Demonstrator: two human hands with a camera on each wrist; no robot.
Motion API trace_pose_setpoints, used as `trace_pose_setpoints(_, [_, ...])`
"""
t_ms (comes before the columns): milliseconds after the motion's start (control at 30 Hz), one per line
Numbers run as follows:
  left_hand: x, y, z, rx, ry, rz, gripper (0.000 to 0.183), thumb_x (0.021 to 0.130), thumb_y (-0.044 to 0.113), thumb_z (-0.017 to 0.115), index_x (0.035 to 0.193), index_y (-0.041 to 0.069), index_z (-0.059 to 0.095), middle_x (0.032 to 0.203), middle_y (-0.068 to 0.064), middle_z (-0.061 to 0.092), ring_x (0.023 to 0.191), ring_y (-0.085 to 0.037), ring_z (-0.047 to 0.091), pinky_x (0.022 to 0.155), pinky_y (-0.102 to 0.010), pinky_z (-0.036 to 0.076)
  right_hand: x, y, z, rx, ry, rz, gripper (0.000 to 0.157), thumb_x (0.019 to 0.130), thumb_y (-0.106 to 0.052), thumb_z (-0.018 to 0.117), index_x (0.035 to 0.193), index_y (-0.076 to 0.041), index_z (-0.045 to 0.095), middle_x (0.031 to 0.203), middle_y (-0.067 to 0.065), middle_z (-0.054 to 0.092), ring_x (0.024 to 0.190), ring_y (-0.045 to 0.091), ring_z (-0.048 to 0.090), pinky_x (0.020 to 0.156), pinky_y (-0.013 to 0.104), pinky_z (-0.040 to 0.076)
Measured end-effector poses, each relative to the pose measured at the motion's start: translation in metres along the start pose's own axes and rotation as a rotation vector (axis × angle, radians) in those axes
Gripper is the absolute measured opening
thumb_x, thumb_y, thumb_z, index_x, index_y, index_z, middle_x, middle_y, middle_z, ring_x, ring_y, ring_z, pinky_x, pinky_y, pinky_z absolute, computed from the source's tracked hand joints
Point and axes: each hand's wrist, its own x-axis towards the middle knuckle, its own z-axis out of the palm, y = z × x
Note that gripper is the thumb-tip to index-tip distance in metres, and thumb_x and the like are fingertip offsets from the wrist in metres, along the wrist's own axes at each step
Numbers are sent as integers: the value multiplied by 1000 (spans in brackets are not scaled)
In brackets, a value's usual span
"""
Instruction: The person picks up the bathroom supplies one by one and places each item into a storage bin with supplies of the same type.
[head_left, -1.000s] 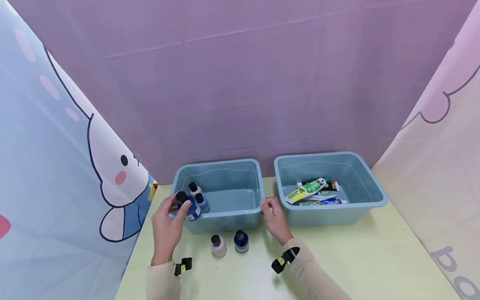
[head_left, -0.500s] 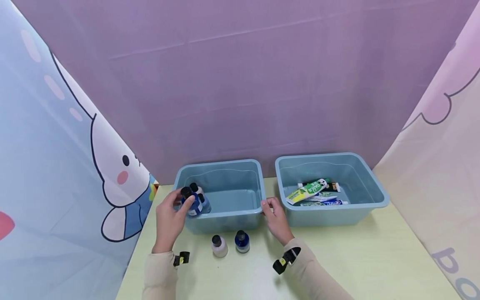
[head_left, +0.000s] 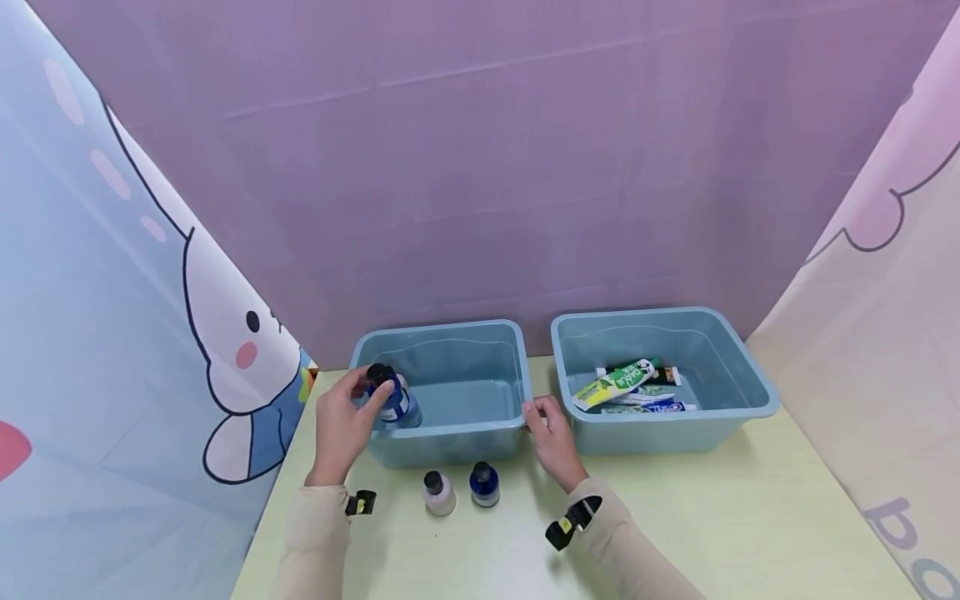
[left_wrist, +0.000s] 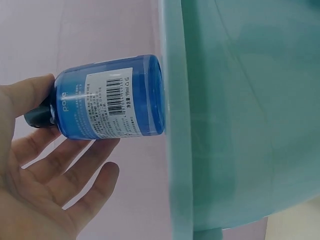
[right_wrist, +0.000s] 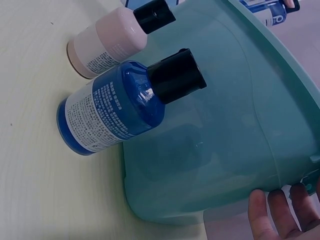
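My left hand [head_left: 340, 429] holds a blue bottle [left_wrist: 107, 102] with a black cap over the left blue-green bin [head_left: 465, 429], near its front left corner. In the left wrist view the thumb and fingers pinch it close to the cap, and its base is level with the bin's rim. Behind it, a light blue bottle [head_left: 412, 414] inside the bin is mostly hidden. My right hand [head_left: 552, 442] grips the bin's rim at the front right corner, fingertips against the wall. In front of the bin stand a pale pink bottle [right_wrist: 112, 40] and another blue bottle [right_wrist: 117, 107].
To the right is a second blue-green bin [head_left: 667, 432], with several toothpaste tubes [head_left: 615, 383] lying in it. A purple cloth [head_left: 480, 167] hangs right behind both bins. Printed curtains [head_left: 135, 333] close off the sides of the pale table [head_left: 465, 558].
My left hand has carried the blue bottle slightly right and farther over the left bin, so it now covers the bottles inside. The right hand has stayed at the rim.
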Motion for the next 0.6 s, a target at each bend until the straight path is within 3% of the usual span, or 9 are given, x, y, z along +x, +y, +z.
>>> trace_pose_setpoints(200, [9, 3, 1, 39, -57, -10, 60, 95, 47, 71, 137, 5, 62, 129, -18, 69, 114, -36, 66, 98, -53, 55, -1, 1, 0, 4, -1, -7, 33, 109, -34, 49, 110, -2, 58, 119, 7, 53, 108, 21, 55, 95, 37, 53])
trace_pose_setpoints(600, [24, 8, -2, 171, -180, 39, 54, 97, 43, 69, 135, 6, 62, 124, -18, 71, 113, -35, 67, 95, -54, 56, 0, 2, -1, 0, -7, -11, 38, 110, -36, 47, 113, 0, 57, 120, 7, 52, 108, 21, 55, 95, 36, 53])
